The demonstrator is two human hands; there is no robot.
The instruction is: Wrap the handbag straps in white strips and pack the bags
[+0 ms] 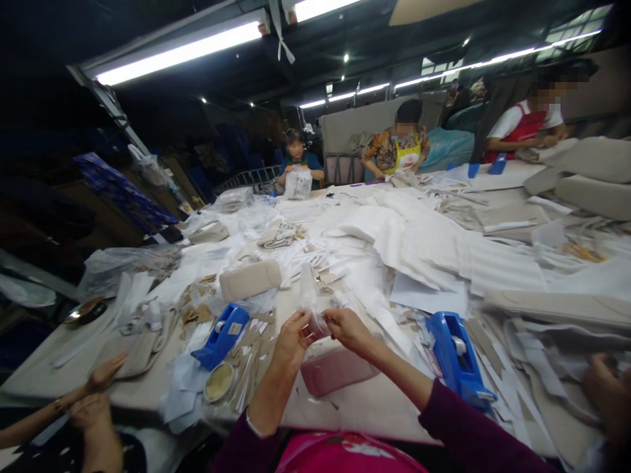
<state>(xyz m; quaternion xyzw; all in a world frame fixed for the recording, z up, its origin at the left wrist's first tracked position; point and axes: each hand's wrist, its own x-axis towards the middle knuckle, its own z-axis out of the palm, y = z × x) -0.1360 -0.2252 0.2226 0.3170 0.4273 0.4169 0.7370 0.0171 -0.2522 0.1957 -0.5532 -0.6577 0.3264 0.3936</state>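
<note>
My left hand (294,336) and my right hand (349,328) meet over the table, fingers pinched on a small pale piece (318,323) that looks wrapped in clear film. Its exact kind is blurred. Just beyond the fingers, a strip of translucent wrapping (309,282) lies by a shiny metal fitting (323,284); whether these join the held piece I cannot tell. Below my hands rests a pinkish-beige bag-like piece (338,371) with rounded corners, partly covered by my right forearm. A similar beige piece (250,279) lies farther off to the left.
Blue tape dispensers stand left (221,336) and right (461,361). A round tub (220,382) sits by the left one. White foam sheets (419,243) spread across the table. A neighbour's hand (106,373) reaches in at left, another (604,381) at right. Several people work opposite.
</note>
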